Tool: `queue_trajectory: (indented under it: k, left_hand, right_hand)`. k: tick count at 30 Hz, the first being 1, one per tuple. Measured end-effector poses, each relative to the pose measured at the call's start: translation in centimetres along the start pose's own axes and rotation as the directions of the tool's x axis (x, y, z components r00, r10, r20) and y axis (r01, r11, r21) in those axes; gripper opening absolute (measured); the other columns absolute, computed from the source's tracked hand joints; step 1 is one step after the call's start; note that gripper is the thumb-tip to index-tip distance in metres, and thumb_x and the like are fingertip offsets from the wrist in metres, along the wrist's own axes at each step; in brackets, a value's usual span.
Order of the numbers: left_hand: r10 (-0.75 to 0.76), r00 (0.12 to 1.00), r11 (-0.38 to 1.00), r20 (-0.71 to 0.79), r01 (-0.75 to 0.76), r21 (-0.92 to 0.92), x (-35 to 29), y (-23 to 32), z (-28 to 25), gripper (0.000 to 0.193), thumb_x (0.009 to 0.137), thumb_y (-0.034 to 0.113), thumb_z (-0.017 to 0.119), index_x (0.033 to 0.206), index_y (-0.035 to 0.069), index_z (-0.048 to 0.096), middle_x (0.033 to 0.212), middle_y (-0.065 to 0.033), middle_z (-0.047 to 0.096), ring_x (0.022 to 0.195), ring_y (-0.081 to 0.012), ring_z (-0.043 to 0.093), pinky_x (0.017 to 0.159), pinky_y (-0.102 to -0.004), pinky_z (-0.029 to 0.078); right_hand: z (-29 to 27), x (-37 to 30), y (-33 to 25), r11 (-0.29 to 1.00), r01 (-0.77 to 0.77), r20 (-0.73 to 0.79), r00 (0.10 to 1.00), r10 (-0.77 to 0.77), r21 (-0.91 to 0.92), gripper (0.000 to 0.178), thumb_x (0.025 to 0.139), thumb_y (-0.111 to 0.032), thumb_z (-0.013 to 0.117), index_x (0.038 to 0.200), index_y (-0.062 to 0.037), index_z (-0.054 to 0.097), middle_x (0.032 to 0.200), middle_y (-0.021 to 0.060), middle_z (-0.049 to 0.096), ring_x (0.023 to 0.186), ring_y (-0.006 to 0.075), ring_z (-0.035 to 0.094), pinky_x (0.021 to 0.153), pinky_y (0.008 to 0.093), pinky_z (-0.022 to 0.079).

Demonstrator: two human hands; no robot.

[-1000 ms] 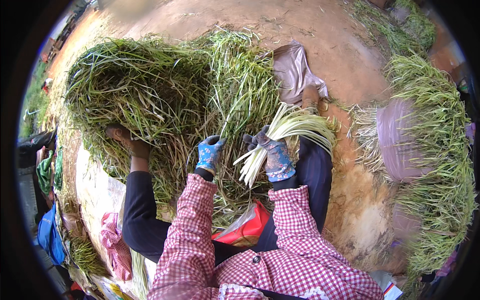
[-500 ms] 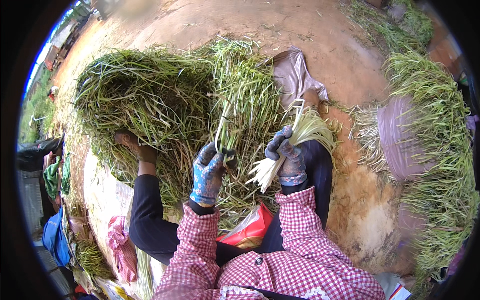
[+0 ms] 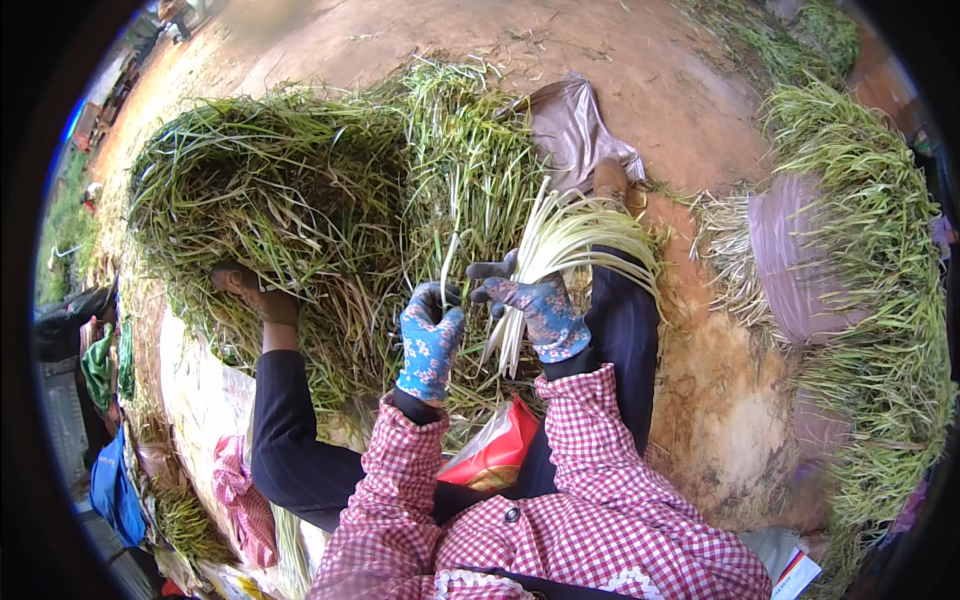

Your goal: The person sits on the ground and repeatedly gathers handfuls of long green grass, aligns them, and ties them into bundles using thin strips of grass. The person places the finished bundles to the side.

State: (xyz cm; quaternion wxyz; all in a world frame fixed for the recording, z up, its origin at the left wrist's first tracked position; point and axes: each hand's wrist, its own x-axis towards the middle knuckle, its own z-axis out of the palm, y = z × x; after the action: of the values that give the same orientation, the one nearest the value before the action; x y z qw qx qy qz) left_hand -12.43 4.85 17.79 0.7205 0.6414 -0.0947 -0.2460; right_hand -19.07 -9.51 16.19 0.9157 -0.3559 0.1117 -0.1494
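Observation:
My left hand [image 3: 430, 345], in a blue flowered glove with dark fingers, is closed on a pale stalk [image 3: 447, 268] that stands up from the grip with a bit of green at its base. Close on its right, my right hand [image 3: 545, 312], gloved alike, holds a fanned bundle of long whitish-green stalks [image 3: 580, 240] against its palm. Its thumb and forefinger stretch toward the left hand's stalk, nearly touching it. The bundle's pale ends hang below the palm, while its far ends droop over my right knee. Beneath both hands spreads a big heap of green grassy stalks [image 3: 330, 220].
My bare feet and dark trousered legs flank the heap. A red and white bag [image 3: 495, 450] lies between my legs. Beyond the right foot is a greyish plastic sheet [image 3: 570, 130]. To the right lies a long row of greens [image 3: 860, 270] partly wrapped in purplish plastic [image 3: 800, 265].
My right hand has moved left toward the left hand, its fingers opening out with the bundle still in the palm. My left hand has shifted slightly right, still gripping its stalk.

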Motion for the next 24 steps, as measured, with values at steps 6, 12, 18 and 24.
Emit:
queue_trajectory:
  k: [6,12,18,24]
  left_hand:
    - [0.267,0.935,0.96,0.232,-0.278,0.016,-2.4,2.8,-3.1,0.014,0.071,-0.004,0.059,0.083,0.001,0.055,0.087,-0.0062,0.053,0.067,-0.0114,0.053,0.061,-0.0231,0.044]
    - [0.107,0.982,0.958,-0.158,-0.144,-0.246,-0.7,3.3,-8.6,0.016,0.076,-0.005,0.058,0.091,0.002,0.057,0.075,-0.0029,0.056,0.058,-0.0095,0.051,0.049,-0.0208,0.04]
    - [0.203,0.979,0.863,-0.019,-0.169,0.477,1.5,-0.7,-2.2,0.01,0.077,-0.001,0.06,0.086,0.003,0.058,0.069,0.002,0.054,0.06,-0.0049,0.049,0.055,-0.021,0.041]
    - [0.301,0.899,0.51,0.319,-0.434,0.743,2.6,-2.1,2.1,0.017,0.067,0.005,0.067,0.081,0.001,0.059,0.084,-0.0188,0.055,0.079,-0.0378,0.056,0.068,-0.0427,0.048]
  right_hand:
    - [-1.2,1.5,1.3,0.887,-0.022,-0.305,0.943,-0.135,-0.461,0.028,0.071,-0.002,0.074,0.09,-0.0052,0.055,0.092,0.0042,0.064,0.068,0.0102,0.059,0.056,0.0239,0.047]
    - [-2.4,1.7,0.9,0.91,-0.062,-0.387,0.915,-0.113,-0.411,0.027,0.075,0.001,0.069,0.094,-0.0046,0.051,0.101,0.0133,0.066,0.082,0.0187,0.066,0.062,0.0273,0.051]
    - [-0.4,0.0,-0.3,0.99,-0.007,-0.17,0.985,-0.017,-0.142,0.026,0.079,-0.004,0.067,0.099,-0.0077,0.051,0.092,0.0128,0.066,0.074,0.019,0.065,0.057,0.0261,0.048]
    - [-0.2,0.6,0.6,0.905,-0.045,-0.273,0.959,-0.079,-0.422,0.021,0.07,-0.003,0.076,0.083,-0.0037,0.059,0.075,0.0012,0.059,0.065,0.0109,0.054,0.061,0.0257,0.046]
